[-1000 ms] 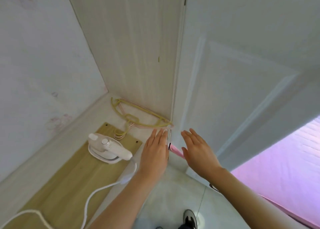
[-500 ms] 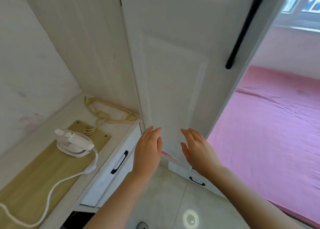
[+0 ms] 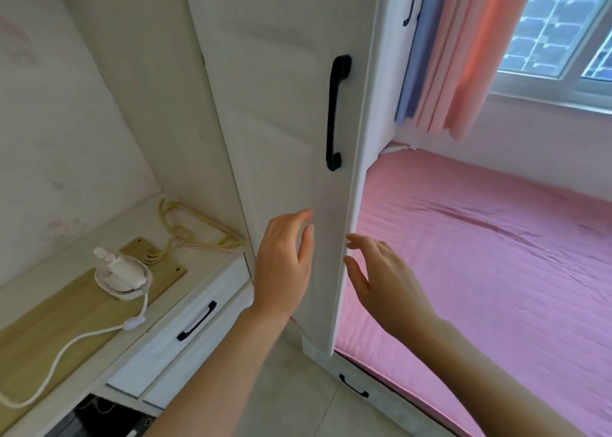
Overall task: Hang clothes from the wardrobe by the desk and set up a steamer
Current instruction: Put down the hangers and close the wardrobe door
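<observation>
- Wardrobe door [image 3: 281, 122] stands in front of us, edge turned our way, black handle [image 3: 336, 112] above our hands.
- Left hand [image 3: 284, 264] at the door face, grip apart, fingers straight, holding nothing.
- Right hand [image 3: 387, 287] just beside the door's edge, grip apart; we cannot tell contact.
- Steamer [image 3: 121, 271] sits on the surface [image 3: 132, 224] at left, hangers [image 3: 195, 231] behind it.

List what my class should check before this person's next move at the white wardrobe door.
1. Hands free: ok; left hand and right hand hold nothing.
2. Black bar handle on white wardrobe door unobstructed: ok.
3. Clothes inside: cannot tell; door hides them.
4. Yellow and pink hangers lying on pale desk: ok.
5. White handheld steamer resting on wooden board: ok.
6. Steamer's white cord plugged in: cannot tell; leaves frame.
</observation>
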A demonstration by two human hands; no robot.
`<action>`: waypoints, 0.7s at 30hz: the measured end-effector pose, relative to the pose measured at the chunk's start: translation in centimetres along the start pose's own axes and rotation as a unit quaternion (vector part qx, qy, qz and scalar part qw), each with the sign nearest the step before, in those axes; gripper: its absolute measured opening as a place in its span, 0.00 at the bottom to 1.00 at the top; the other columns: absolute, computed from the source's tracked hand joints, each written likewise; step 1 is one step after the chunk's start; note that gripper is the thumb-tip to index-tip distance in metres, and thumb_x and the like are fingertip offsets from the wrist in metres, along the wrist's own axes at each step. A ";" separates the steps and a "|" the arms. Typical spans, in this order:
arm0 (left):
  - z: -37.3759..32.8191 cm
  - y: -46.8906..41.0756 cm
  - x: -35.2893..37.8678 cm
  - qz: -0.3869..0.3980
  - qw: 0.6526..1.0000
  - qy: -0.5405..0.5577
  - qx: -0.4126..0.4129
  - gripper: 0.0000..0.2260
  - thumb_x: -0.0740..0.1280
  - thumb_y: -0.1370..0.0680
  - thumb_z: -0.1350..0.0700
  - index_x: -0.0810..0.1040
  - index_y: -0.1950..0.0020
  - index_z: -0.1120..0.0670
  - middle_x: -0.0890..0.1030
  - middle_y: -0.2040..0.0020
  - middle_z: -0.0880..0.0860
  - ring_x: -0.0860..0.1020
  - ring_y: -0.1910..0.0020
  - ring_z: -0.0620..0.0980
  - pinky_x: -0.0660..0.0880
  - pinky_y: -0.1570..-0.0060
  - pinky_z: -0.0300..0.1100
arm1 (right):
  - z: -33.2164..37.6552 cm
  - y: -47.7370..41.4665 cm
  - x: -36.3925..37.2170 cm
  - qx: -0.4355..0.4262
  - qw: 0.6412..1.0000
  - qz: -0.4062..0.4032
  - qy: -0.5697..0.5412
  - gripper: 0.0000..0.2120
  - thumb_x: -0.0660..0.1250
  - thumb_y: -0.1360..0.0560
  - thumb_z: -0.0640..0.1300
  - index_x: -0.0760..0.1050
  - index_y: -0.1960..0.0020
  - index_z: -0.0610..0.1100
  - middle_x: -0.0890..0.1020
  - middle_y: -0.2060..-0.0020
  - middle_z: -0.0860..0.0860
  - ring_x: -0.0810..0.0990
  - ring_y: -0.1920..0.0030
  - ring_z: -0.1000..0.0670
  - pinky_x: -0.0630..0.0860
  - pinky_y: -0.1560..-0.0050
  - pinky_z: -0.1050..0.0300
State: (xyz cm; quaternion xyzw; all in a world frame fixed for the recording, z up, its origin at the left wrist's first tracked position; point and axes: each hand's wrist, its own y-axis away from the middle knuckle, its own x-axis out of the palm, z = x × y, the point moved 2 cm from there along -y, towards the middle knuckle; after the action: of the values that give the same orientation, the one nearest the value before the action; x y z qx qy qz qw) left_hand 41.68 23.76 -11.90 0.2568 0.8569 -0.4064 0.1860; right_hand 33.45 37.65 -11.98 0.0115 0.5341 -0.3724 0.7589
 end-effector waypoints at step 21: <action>-3.9 -11.7 2.4 -0.075 0.981 0.046 0.173 0.27 0.54 0.17 0.48 0.58 0.25 0.64 0.56 0.23 0.55 0.53 0.23 0.54 0.57 0.26 0.55 | -0.6 -8.7 -1.8 0.060 0.972 -0.052 -0.221 0.06 0.62 0.21 0.45 0.67 0.47 0.45 0.80 0.58 0.45 0.79 0.59 0.44 0.76 0.58 0.42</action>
State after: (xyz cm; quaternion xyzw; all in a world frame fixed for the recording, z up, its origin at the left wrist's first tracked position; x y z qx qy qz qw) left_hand 32.42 21.22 -3.82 0.2384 0.7982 -0.5490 0.0676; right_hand 27.65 32.60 -7.43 -0.0528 0.3297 -0.4358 0.8358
